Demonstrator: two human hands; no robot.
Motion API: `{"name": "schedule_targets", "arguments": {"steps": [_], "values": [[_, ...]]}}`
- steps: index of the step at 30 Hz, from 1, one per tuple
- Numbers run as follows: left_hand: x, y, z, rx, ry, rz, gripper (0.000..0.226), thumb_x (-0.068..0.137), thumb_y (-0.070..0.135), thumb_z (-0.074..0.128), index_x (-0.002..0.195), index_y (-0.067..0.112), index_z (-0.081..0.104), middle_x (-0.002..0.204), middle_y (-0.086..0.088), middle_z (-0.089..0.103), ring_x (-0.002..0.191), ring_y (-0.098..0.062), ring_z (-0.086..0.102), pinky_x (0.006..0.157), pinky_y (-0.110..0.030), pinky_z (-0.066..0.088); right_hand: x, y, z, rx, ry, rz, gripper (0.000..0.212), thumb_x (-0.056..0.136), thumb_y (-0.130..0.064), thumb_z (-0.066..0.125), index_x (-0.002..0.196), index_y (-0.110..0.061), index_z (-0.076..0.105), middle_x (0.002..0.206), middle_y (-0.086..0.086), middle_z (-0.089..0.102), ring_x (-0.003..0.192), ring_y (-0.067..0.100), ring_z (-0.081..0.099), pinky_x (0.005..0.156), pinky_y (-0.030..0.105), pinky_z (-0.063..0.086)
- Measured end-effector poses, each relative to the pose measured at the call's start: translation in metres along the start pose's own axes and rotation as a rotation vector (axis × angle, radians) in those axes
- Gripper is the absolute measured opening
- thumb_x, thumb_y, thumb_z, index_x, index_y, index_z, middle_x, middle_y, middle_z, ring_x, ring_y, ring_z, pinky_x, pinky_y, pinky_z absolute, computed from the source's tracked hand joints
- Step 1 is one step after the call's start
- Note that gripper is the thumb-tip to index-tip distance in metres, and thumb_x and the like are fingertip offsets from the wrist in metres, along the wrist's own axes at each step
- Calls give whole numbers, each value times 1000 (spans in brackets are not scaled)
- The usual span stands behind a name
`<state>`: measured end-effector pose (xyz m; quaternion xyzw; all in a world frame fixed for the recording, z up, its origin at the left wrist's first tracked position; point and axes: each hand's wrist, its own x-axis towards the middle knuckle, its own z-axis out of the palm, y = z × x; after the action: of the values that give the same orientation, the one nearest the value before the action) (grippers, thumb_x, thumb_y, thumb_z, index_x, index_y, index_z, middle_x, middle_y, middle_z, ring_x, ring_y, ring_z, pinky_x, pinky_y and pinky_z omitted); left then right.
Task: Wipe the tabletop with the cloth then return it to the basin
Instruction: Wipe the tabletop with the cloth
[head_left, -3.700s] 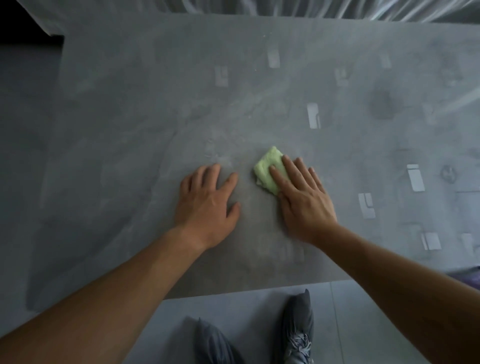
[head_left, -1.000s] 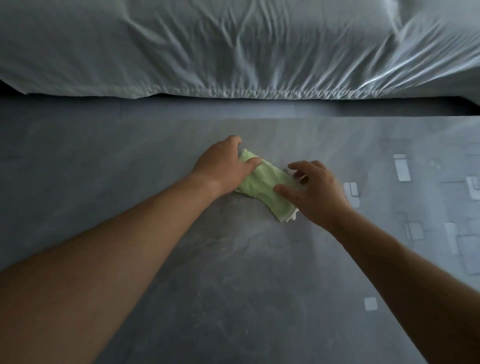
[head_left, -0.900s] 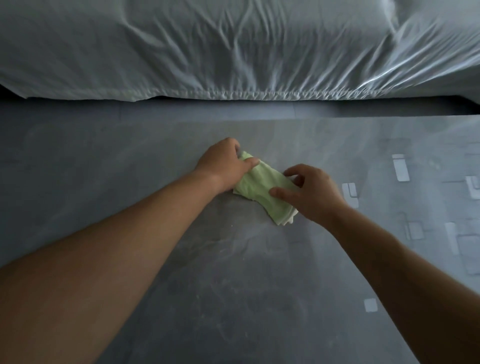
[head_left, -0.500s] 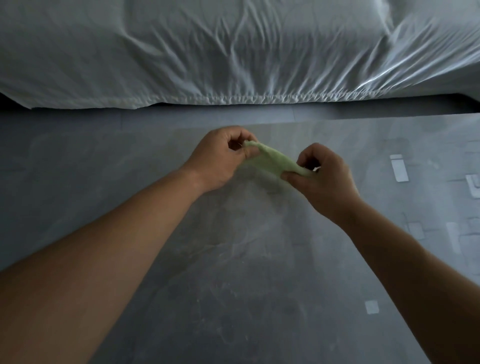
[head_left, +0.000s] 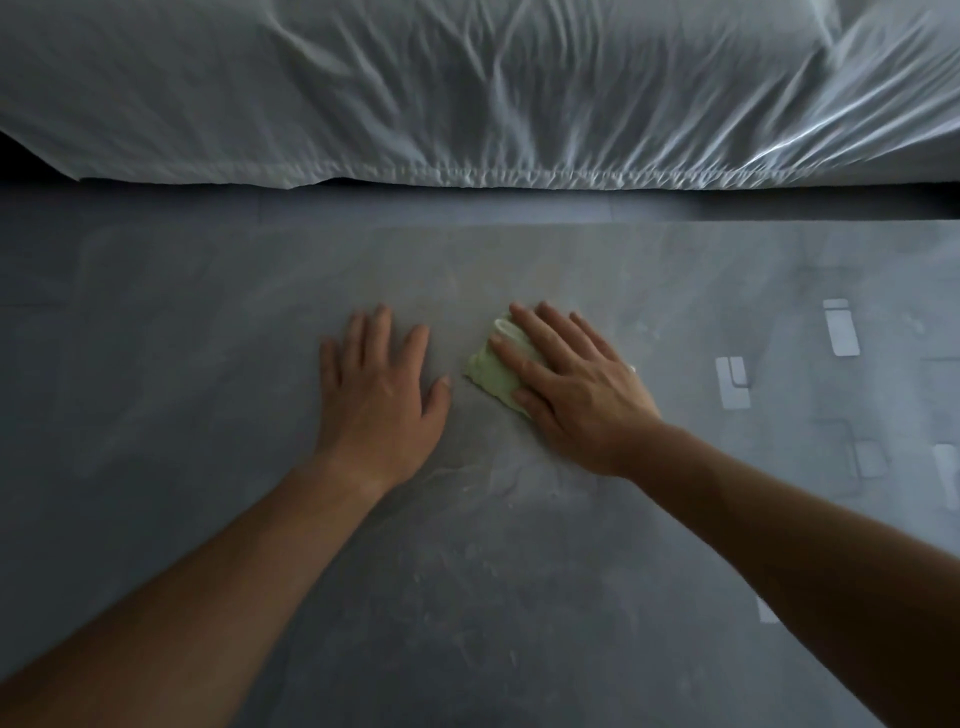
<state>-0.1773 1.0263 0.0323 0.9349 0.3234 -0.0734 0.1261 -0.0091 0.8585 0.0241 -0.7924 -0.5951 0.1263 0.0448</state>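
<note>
A folded pale green cloth (head_left: 492, 372) lies on the grey tabletop (head_left: 467, 571), toward its far side. My right hand (head_left: 574, 387) presses flat on the cloth with straight fingers and covers most of it. Only the cloth's left part shows. My left hand (head_left: 378, 395) rests flat on the bare tabletop just left of the cloth, fingers spread, holding nothing. No basin is in view.
A bed with a wrinkled white sheet (head_left: 467, 88) runs along the far side, beyond a strip of grey floor (head_left: 363, 208). The table's far edge (head_left: 519, 226) lies just ahead of my hands. Light rectangular reflections (head_left: 732, 382) show on the tabletop at the right.
Half a second ago both hands pinched the cloth and held it up off the table. Now it lies folded on the tabletop under my flat right hand, and my left hand has let go.
</note>
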Motion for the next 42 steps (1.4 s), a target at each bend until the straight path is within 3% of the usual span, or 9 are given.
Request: {"name": "schedule_targets", "arguments": {"steps": [6, 13, 19, 22, 25, 27, 32, 39, 42], "values": [[-17, -17, 8, -33, 90, -20, 59, 83, 45, 46, 135, 17, 49, 149, -24, 35, 137, -40, 31, 113, -56, 25, 53, 36, -11, 50, 81, 474, 62, 101, -55, 20, 158, -33, 11, 168, 3, 1, 155, 28, -1, 125, 45, 4], [-51, -24, 12, -45, 138, -8, 53, 85, 40, 48, 130, 13, 52, 143, -24, 41, 131, -41, 37, 110, -55, 29, -11, -25, 11, -28, -23, -47, 63, 100, -44, 37, 158, -25, 21, 166, 9, 15, 152, 33, 15, 124, 47, 14], [-85, -16, 16, -44, 143, -6, 51, 86, 40, 48, 129, 13, 52, 144, -24, 40, 132, -41, 36, 111, -54, 29, 20, 3, -2, 26, 75, 275, 60, 101, -49, 32, 157, -30, 21, 167, 9, 10, 153, 33, 11, 124, 45, 12], [-101, -12, 15, -54, 125, -35, 52, 86, 39, 47, 130, 12, 53, 143, -24, 41, 132, -42, 36, 110, -55, 29, -18, -43, 21, 44, 112, 52, 54, 103, -41, 39, 155, -30, 31, 164, 13, 21, 148, 40, 24, 122, 45, 16], [-117, -12, 17, -26, 107, -50, 53, 87, 39, 47, 132, 13, 53, 143, -24, 41, 133, -42, 36, 110, -56, 29, -62, -68, 34, -10, -15, -202, 54, 104, -42, 35, 156, -31, 26, 166, 12, 16, 152, 36, 16, 124, 48, 10], [-124, -13, 19, -18, 96, -77, 54, 87, 40, 46, 132, 12, 54, 144, -24, 41, 133, -42, 36, 111, -56, 28, -56, -46, 26, -41, -18, -157, 54, 104, -44, 30, 157, -33, 25, 166, 9, 16, 153, 34, 14, 124, 49, 10], [-143, -13, 26, 10, 71, -124, 58, 87, 45, 40, 135, 15, 52, 147, -24, 39, 135, -42, 34, 112, -55, 27, -6, -14, 6, 46, 65, 366, 57, 102, -46, 27, 157, -37, 17, 168, 6, 6, 154, 32, 7, 124, 47, 4], [-160, -15, 36, 17, 14, -106, 69, 86, 50, 36, 149, 21, 35, 157, -21, 24, 144, -41, 21, 115, -57, 20, -106, -77, 42, -20, -33, -131, 57, 101, -41, 38, 156, -35, 26, 165, 8, 20, 151, 35, 20, 123, 52, 14], [-159, -16, 41, 15, 21, -107, 69, 87, 51, 35, 150, 23, 33, 158, -19, 22, 145, -39, 18, 116, -57, 18, -96, -38, 29, -13, 17, 62, 56, 100, -44, 33, 155, -34, 29, 165, 9, 22, 151, 35, 19, 123, 50, 14]]}}
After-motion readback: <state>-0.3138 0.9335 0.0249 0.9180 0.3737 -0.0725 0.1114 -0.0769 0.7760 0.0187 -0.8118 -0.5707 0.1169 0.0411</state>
